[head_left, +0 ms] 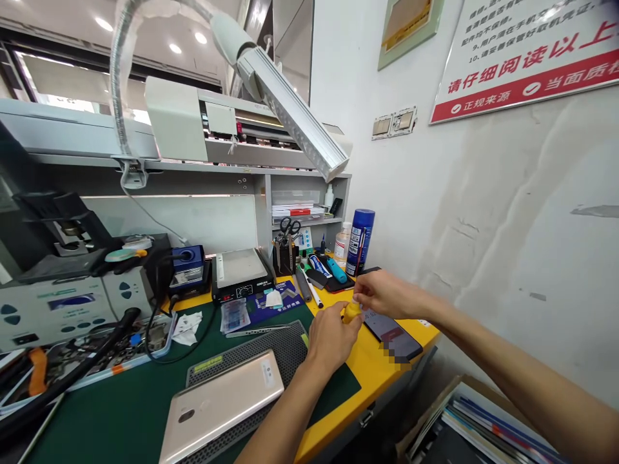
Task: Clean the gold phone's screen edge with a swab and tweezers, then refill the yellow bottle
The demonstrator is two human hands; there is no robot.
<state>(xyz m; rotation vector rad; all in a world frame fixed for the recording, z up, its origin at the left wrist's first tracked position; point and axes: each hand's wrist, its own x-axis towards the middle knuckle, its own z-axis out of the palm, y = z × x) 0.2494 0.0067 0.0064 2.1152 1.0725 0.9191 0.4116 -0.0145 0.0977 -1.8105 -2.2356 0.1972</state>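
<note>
My left hand [334,336] is closed around a small yellow bottle [352,312], holding it above the yellow right part of the desk. The fingers of my right hand [380,293] pinch the top of that bottle; they cover most of what they grip there. Just beyond and below both hands lies a dark smartphone [394,335], screen up, partly hidden by my right hand. Nearer my left forearm, a gold tablet-like device [220,409] rests back side up on a dark perforated mat [285,345].
Metal tweezers [256,331] lie behind the mat. A hot plate [243,274], soldering station [187,267] and tray of parts [120,361] stand left. A blue spray can [360,241] and clear bottle [342,243] stand by the wall. A lamp [294,106] hangs overhead.
</note>
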